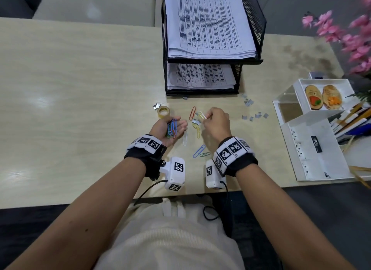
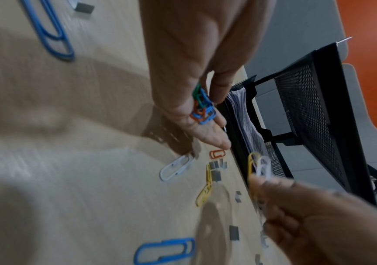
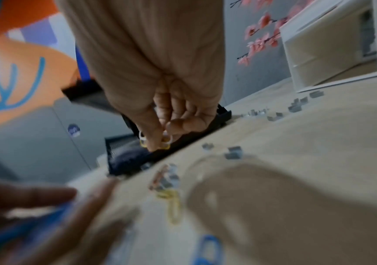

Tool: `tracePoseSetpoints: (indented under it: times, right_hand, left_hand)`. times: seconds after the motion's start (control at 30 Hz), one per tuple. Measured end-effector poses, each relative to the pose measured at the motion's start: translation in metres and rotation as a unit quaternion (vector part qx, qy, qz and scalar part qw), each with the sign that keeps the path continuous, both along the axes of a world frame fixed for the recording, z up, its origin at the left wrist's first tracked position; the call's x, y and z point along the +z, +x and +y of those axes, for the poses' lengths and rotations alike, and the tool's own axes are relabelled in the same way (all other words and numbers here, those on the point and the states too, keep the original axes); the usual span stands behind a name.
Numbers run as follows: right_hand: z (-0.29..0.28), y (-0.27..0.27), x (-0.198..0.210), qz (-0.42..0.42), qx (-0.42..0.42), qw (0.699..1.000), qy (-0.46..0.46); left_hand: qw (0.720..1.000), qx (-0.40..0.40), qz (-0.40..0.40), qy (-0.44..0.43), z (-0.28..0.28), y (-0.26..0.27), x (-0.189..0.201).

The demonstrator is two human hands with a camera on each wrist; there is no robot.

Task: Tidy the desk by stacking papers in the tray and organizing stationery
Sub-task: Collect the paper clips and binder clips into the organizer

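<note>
White and yellow clips (image 1: 202,115), two, in right hand (image 1: 217,123)

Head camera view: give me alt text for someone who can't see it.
The left hand cups a bunch of coloured paper clips while the right hand pinches two more clips above a desk. Loose clips and staples lie around, in front of a black tray stacked with printed papers.

Bare desk (image 1: 70,88) runs wide on the left. Ahead, the black mesh paper tray (image 1: 214,61) walls off the far side. The tape roll (image 1: 163,111), loose paper clips (image 1: 199,151) and staple strips (image 1: 249,103) litter the middle, and the white organizer (image 1: 313,159) blocks the right.
</note>
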State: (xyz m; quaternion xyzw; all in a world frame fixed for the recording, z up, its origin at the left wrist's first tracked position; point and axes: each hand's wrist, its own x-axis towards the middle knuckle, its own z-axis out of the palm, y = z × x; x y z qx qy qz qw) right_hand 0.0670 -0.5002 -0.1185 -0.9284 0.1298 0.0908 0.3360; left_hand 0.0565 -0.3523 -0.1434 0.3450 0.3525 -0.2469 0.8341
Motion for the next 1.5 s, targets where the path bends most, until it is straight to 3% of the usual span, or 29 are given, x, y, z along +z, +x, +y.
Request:
tracePoseSetpoints:
  times: [0.1, 0.2, 0.3, 0.43, 0.7, 0.9, 1.07, 1.23, 1.37, 1.5]
  right_hand:
    - [0.006, -0.005, 0.014, -0.006, 0.045, 0.99, 0.134]
    - [0.004, -0.01, 0.025, -0.012, 0.089, 0.982, 0.168]
    - [-0.01, -0.015, 0.019, -0.031, 0.116, 0.988, 0.096]
    - [-0.024, -0.033, -0.002, 0.064, 0.253, 0.964, -0.042]
    - [-0.016, -0.046, -0.013, 0.068, 0.326, 0.934, -0.127]
    - [-0.028, -0.051, -0.014, 0.08, 0.262, 0.96, -0.059]
    - [-0.037, -0.068, -0.021, 0.063, 0.306, 0.943, -0.118]
    - [-0.03, -0.07, -0.024, 0.037, 0.28, 0.95, -0.13]
    - [-0.004, -0.059, -0.01, 0.013, 0.134, 0.99, 0.039]
    - [0.026, -0.046, 0.007, 0.017, 0.099, 0.978, 0.182]
  left_hand:
    - [1.0, -0.009, -0.007, -0.012, -0.009, -0.004, -0.002]
    - [0.999, 0.0, -0.003, -0.051, -0.016, -0.007, -0.003]
    - [0.999, -0.002, 0.013, -0.033, -0.01, -0.006, -0.004]
    - [1.0, 0.006, 0.021, -0.017, 0.004, -0.01, -0.004]
    - [0.99, 0.113, 0.059, -0.063, 0.002, -0.027, -0.004]
    - [0.988, 0.134, 0.052, -0.056, 0.007, -0.032, -0.004]
    - [0.989, 0.132, 0.048, -0.05, 0.008, -0.036, -0.005]
    - [0.993, 0.115, 0.027, -0.03, 0.009, -0.035, 0.003]
    - [0.996, 0.086, 0.013, -0.019, 0.01, -0.038, 0.002]
    - [0.997, 0.057, 0.002, -0.053, 0.007, -0.044, -0.002]
